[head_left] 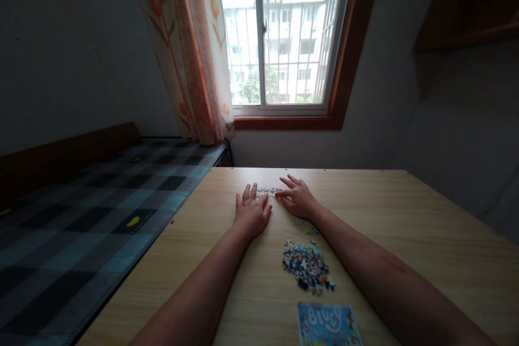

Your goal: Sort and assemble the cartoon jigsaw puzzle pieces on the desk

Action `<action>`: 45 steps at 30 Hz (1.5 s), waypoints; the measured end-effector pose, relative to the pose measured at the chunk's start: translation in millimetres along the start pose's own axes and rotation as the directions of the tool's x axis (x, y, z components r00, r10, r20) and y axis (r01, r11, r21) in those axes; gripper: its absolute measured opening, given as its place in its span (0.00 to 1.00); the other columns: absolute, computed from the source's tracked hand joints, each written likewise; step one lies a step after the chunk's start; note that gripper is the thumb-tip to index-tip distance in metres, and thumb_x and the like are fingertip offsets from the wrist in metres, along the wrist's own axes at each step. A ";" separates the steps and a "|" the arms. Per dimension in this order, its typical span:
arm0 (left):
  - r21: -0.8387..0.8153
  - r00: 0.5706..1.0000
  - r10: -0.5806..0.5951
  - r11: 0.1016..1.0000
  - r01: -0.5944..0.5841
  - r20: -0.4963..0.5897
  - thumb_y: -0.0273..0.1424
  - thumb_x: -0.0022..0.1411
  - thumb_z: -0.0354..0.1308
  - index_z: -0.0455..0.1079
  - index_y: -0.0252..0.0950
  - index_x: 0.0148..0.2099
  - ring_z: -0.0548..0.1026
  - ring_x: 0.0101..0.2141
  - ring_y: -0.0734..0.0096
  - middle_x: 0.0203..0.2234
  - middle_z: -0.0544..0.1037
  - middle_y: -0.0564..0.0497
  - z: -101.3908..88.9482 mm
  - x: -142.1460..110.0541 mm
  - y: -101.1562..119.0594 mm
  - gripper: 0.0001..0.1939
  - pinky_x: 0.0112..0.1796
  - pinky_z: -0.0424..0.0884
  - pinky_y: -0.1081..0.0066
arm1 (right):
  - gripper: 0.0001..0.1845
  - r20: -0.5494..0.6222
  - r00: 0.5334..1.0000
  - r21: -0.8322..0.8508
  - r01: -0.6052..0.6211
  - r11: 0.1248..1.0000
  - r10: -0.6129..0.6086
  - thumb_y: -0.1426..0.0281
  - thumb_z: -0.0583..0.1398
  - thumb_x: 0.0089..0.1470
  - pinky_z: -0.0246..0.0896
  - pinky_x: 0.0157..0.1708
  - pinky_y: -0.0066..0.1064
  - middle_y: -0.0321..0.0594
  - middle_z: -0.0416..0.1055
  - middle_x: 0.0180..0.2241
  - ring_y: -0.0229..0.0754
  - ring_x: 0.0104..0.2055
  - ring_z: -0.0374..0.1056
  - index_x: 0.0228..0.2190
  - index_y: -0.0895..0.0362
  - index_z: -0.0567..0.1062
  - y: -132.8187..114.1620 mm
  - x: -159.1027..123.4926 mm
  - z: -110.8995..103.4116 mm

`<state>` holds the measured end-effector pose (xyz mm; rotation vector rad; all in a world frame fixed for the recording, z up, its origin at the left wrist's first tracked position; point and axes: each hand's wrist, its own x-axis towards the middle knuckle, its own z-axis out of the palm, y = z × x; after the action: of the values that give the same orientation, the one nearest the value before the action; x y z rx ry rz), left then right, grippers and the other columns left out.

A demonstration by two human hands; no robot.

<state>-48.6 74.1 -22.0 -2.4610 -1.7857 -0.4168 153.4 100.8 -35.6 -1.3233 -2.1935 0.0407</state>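
Toward the far edge of the table lies a small strip of joined jigsaw puzzle pieces [267, 192]. My left hand [252, 211] rests at its left end with the fingers spread, thumb close to the strip's near side. At the right end is my right hand [299, 197], fingers apart and fingertips at the pieces. Whether a fingertip presses on a piece is too small to tell. A few loose puzzle pieces [307, 225] lie beside my right wrist, partly hidden by it. Nearer to me sits a heap of mixed puzzle pieces [306, 264] between my forearms.
A blue box or card marked "Bluey" [329, 325] lies at the table's near side. The wooden table [405, 211] meets a bed with a checked cover [133, 216] on the left. Behind are a curtain [194, 54] and a barred window [287, 38].
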 end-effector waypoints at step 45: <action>-0.332 0.657 0.448 0.893 -0.303 0.607 0.61 0.52 0.51 0.71 0.36 0.32 0.69 0.30 0.69 0.31 0.76 0.49 -62.7 -0.4 22.1 0.31 0.31 0.62 0.70 | 0.20 -0.041 0.974 0.485 -0.175 0.857 0.222 0.62 0.59 0.58 0.44 0.65 0.50 0.45 0.65 0.61 0.50 0.67 0.51 0.50 0.51 0.76 -25.0 -139.6 -58.4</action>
<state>-39.0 53.1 40.4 -3.3226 -1.3285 0.4188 210.0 -41.6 -42.4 -1.2231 -1.7951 0.5545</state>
